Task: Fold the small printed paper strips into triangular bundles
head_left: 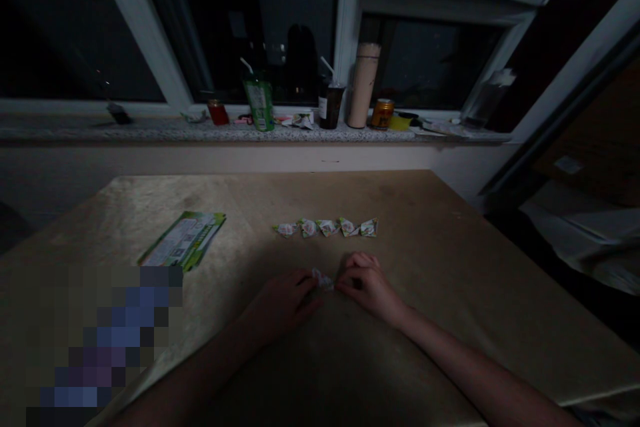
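Low over the middle of the table, a small wrapped candy [324,279] sits between my two hands. My left hand [290,297] is closed on its left end, thumb and fingers pinched together. At its right end, the fingertips of my right hand [369,285] pinch the wrapper, with the other fingers curled. Just beyond my hands, several similar candies in white and green wrappers lie in a row, among them a middle candy [329,227]. Farther left lies a flat green and white candy bag [183,241].
The tan-covered table [425,240] reaches to the wall below a windowsill [165,132]. On the sill stand a green cup [260,103], a dark drink cup [330,107] with a straw, a tall pinkish bottle [363,87] and a gold can [383,114]. The lower left is pixelated.
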Demonstrator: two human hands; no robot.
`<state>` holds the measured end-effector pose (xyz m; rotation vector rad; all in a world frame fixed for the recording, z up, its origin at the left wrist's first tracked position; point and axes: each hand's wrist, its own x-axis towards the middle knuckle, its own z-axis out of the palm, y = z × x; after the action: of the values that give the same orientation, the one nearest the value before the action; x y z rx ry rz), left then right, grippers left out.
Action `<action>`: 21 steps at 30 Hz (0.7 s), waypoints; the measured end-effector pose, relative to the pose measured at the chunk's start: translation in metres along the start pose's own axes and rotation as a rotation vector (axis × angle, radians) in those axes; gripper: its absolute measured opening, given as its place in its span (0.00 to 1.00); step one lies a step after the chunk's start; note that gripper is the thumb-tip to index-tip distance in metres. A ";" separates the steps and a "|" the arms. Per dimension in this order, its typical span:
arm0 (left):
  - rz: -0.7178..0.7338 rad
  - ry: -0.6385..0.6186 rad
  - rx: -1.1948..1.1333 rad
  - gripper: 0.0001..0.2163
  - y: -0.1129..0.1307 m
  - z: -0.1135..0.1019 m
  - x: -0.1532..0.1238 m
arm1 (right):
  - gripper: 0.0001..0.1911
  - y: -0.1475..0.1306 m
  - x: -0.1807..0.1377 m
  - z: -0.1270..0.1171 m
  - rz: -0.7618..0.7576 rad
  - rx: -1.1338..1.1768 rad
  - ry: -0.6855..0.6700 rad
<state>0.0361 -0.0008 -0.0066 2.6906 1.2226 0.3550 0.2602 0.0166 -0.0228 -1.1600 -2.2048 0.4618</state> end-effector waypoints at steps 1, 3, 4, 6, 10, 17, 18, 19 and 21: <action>-0.010 0.006 -0.017 0.12 0.000 0.000 0.000 | 0.03 0.001 0.001 0.001 0.031 0.015 -0.011; -0.051 0.013 -0.061 0.10 0.000 0.000 0.002 | 0.03 0.002 0.004 0.002 0.084 0.040 -0.039; -0.074 0.014 -0.092 0.09 0.000 0.000 0.004 | 0.03 0.002 0.005 0.003 0.110 0.045 -0.049; -0.100 0.011 -0.167 0.08 -0.002 0.000 0.006 | 0.03 0.003 0.006 0.004 0.159 0.044 -0.065; -0.099 0.027 -0.291 0.08 -0.004 -0.002 0.008 | 0.03 0.003 0.008 0.004 0.208 0.059 -0.088; -0.109 0.010 -0.403 0.10 -0.009 -0.006 0.008 | 0.04 0.003 0.010 0.002 0.258 0.082 -0.066; -0.106 0.012 -0.406 0.10 -0.010 -0.006 0.008 | 0.05 0.003 0.010 0.002 0.264 0.082 -0.059; -0.099 0.013 -0.406 0.10 -0.012 -0.006 0.007 | 0.05 0.003 0.010 0.002 0.265 0.083 -0.056; -0.075 0.017 -0.396 0.11 -0.014 -0.004 0.007 | 0.06 0.004 0.010 0.002 0.259 0.082 -0.062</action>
<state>0.0294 0.0131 -0.0053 2.3044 1.1168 0.5463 0.2572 0.0272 -0.0233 -1.4093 -2.0736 0.6975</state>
